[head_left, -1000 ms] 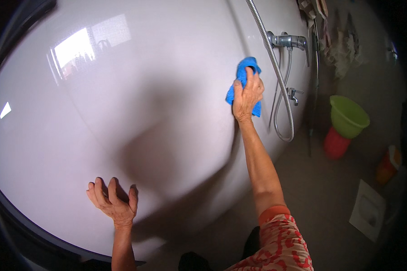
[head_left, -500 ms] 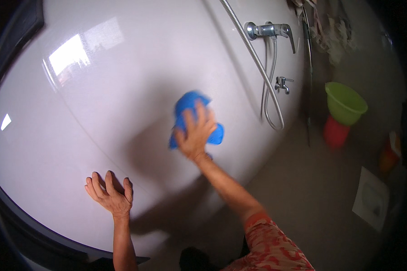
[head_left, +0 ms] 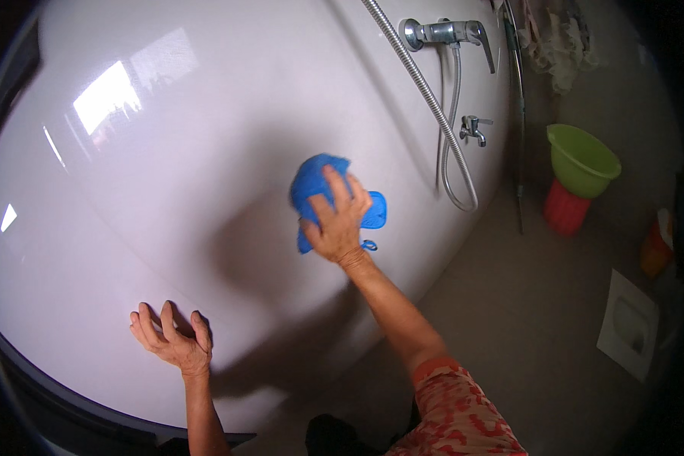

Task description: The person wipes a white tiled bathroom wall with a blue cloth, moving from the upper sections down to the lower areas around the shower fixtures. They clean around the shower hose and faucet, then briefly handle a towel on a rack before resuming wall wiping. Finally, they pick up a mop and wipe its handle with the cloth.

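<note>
Plainly, a blue cloth [head_left: 309, 186] lies against the white wall [head_left: 205, 152] under the right hand [head_left: 343, 222].
Its grip grasps the cloth, fingers spread; the left hand [head_left: 176, 346], grip released, rests on the wall to the lower left. Up and right hangs a silver shower hose [head_left: 417, 78], with a green basin [head_left: 585, 166] farther right.

I read the cloth [head_left: 309, 186] as vivid blue against a white wall [head_left: 205, 159] tinged faintly lilac, with grey shadow over it. The sleeve [head_left: 460, 399] shows me a coral-red blotched pattern on pale peach, with a plain orange-red cuff band. I make out silvery chrome on the mixer tap [head_left: 442, 32] and hose [head_left: 418, 76], lime green on the basin [head_left: 583, 161], pinkish red on the ribbed piece beneath [head_left: 566, 211], and grey-brown on the floor [head_left: 501, 304].
</note>
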Available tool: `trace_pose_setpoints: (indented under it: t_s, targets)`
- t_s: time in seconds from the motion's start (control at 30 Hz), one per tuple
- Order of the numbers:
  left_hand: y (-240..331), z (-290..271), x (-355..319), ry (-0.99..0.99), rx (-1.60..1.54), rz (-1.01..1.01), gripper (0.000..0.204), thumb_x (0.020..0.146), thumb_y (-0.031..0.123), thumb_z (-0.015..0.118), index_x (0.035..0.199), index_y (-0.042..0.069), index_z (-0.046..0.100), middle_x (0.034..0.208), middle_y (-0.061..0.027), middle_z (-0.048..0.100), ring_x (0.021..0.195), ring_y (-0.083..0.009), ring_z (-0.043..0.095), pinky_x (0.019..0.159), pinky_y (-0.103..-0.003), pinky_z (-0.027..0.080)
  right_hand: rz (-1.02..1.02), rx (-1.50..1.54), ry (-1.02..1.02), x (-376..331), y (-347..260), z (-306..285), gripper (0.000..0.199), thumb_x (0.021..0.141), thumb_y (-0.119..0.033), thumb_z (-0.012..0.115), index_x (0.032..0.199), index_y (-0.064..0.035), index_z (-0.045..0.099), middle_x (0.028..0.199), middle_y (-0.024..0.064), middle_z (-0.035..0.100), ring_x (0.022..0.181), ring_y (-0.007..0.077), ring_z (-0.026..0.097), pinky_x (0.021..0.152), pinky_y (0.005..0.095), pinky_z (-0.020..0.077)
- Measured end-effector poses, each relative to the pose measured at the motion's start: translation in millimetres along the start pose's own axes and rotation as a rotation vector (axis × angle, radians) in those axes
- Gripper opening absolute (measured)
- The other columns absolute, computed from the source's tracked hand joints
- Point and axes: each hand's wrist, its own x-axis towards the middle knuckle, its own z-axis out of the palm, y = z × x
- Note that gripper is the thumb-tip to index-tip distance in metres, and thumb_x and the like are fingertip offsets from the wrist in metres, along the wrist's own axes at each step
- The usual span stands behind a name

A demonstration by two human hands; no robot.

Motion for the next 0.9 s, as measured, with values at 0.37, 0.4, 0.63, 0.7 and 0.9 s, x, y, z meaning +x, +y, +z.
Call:
trace_pose_setpoints:
  t_s: [0.37, 0.4, 0.63, 0.7, 0.9]
  targets:
    - [0.3, -0.8, 1.6, -0.028, 0.016, 0.011, 0.042, 0.082, 0.031, 0.056, 0.118, 0.009, 0.049, 0.133, -0.0177, 0.032, 0.126, -0.0387, 0.028, 0.102, -0.054, 0.025, 0.746, -0.148, 0.200, -41.3, 107.0, 10.3, 0.057, 0.082, -0.032, 0.049, 0.133, -0.0121, 0.035, 0.138, 0.0204, 0.030, 0.121, 0.0396, 0.027, 0.099, 0.0542, 0.0184]
    - [-0.4, -0.7, 1.5, -0.025, 0.017, 0.010, 0.042, 0.082, 0.030, 0.057, 0.117, 0.009, 0.049, 0.134, -0.0177, 0.032, 0.126, -0.0386, 0.028, 0.102, -0.054, 0.024, 0.859, -0.133, 0.215, -42.8, 107.6, 10.1, 0.057, 0.083, -0.033, 0.048, 0.134, -0.0122, 0.034, 0.138, 0.0206, 0.029, 0.121, 0.0396, 0.027, 0.099, 0.0544, 0.0186]
    - [-1.6, 0.3, 2.2, -0.044, 0.012, 0.011, 0.045, 0.074, 0.027, 0.061, 0.114, 0.010, 0.052, 0.134, -0.0182, 0.031, 0.127, -0.0373, 0.024, 0.102, -0.054, 0.023, 0.816, -0.061, 0.167, -45.8, 44.5, 14.3, 0.057, 0.086, -0.032, 0.046, 0.137, -0.0139, 0.029, 0.140, 0.0217, 0.025, 0.125, 0.0390, 0.021, 0.099, 0.0548, 0.0163]
    - [-0.1, 3.0, 1.0, -0.043, 0.019, 0.007, 0.044, 0.074, 0.028, 0.061, 0.113, 0.010, 0.052, 0.135, -0.0183, 0.031, 0.127, -0.0367, 0.025, 0.102, -0.053, 0.022, 0.630, -0.079, 0.134, -46.3, 13.1, 15.9, 0.059, 0.082, -0.031, 0.050, 0.134, -0.0106, 0.034, 0.139, 0.0223, 0.025, 0.122, 0.0405, 0.023, 0.097, 0.0537, 0.0175]
    - [-1.4, -2.7, -1.1, -0.069, 0.026, -0.010, 0.049, 0.076, 0.031, 0.060, 0.120, 0.013, 0.047, 0.135, -0.0161, 0.028, 0.129, -0.0348, 0.022, 0.105, -0.052, 0.016, 0.085, 0.085, 0.004, -66.7, -87.2, 17.8, 0.038, 0.069, -0.027, 0.061, 0.104, -0.0112, 0.057, 0.136, 0.0217, 0.032, 0.121, 0.0396, 0.025, 0.093, 0.0524, 0.0196]
